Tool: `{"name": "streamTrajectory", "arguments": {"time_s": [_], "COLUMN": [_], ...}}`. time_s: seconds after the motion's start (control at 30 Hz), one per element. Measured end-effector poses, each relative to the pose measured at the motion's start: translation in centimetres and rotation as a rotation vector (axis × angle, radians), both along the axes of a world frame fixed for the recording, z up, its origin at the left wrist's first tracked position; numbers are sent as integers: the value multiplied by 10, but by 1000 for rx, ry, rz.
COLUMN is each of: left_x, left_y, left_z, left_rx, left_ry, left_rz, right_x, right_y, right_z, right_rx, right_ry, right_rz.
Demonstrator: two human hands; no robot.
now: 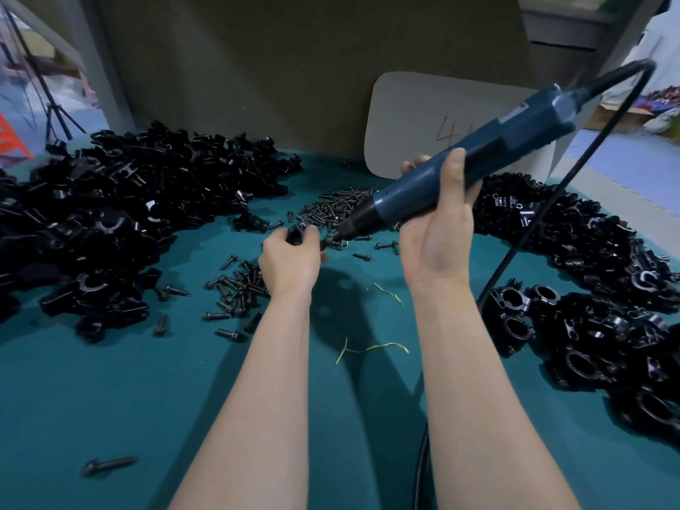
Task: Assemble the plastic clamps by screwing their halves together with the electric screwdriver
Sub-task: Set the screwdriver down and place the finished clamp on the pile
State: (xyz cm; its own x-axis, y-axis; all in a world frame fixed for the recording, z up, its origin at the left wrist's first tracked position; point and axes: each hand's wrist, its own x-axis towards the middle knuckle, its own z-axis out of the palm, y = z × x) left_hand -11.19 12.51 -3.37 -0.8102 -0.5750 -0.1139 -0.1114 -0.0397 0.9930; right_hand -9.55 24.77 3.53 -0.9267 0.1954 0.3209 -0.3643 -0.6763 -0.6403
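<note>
My left hand (290,261) grips a small black plastic clamp (296,235) above the middle of the teal table (110,392). My right hand (438,230) holds a blue electric screwdriver (460,167) slanted down to the left. Its dark tip (331,239) reaches the clamp's right side. A black cable (552,207) runs from the tool's rear, arcs over and drops to the table. Loose black screws (239,288) lie in a pile under my left hand, and more screws (331,207) lie behind it.
A large heap of black clamp halves (117,215) fills the left side. Assembled black clamps (596,325) are piled on the right. A grey board (415,123) leans against the brown back wall. Yellow thread scraps (371,349) and one stray screw (108,465) lie near me.
</note>
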Motion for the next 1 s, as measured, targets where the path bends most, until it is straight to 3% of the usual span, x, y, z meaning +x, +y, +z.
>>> {"name": "streamTrajectory", "arguments": {"time_s": [0.17,0.33,0.47,0.6,0.83,1.0], "left_x": [2,5,6,6,10,9], "left_y": [-3,-7,-4,4,17,22], "left_z": [4,9,8,12,9,7], "left_rx": [-203,-320,-381,-434,-589,-520], "left_ry": [-172,-192,-82,60,196,194], "left_rz": [-194,-202,-187,-184,-279,-267], "right_x": [5,7,-2,-16,-23,-22], "right_y": [14,25,40,50,53,40], "right_z": [7,14,14,2,-32,-51], "right_rx": [28,2,-39,419,1182,1512], "right_ry": [40,52,-163,-370,-596,-717], "right_rz": [120,124,-40,-261,-253,-317]}}
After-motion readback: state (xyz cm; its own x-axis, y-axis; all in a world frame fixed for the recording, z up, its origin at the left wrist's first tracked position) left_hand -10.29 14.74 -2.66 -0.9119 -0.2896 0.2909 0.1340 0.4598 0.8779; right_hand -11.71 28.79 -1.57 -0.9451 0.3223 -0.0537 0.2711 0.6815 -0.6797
